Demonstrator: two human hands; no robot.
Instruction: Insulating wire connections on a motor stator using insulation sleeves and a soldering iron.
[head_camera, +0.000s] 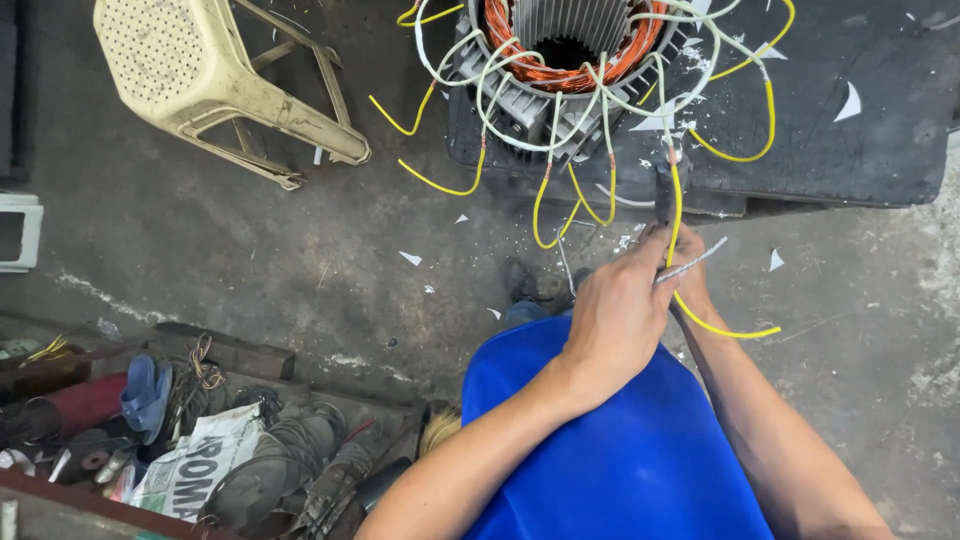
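Hands meet just below the front edge of the dark rubber-topped workbench (850, 150), over your blue-clad lap. Your left hand (615, 320) is curled closed, its back turned to the camera, with the fingers wrapped around a dark, narrow hand tool (665, 195) that points up toward the bench. Your right hand (688, 268) sits mostly hidden behind the left one; only part of it shows, so you cannot tell from this view exactly how its fingers are set, though it lies against the same tool and the wires there.

One long yellow insulated lead wire (720, 328) runs down alongside the tool, passes through your hands and loops out to the right below them. A thin bare silver strand (690, 265) sticks out to the right from between your hands.

On the bench, well above your hands, stands the round grey metal motor stator with orange-copper windings (570, 60). Many white-sleeved and yellow leads fan out from it, several hanging over the bench edge near the tool tip.

Small white scraps of paper (410, 258) lie scattered on the grey concrete floor. A cream plastic stool (205, 75) stands on that floor at upper left, well apart from you. At lower left, a cluttered tray of tools, rags and wire coils (200, 440) lies beside your left elbow.
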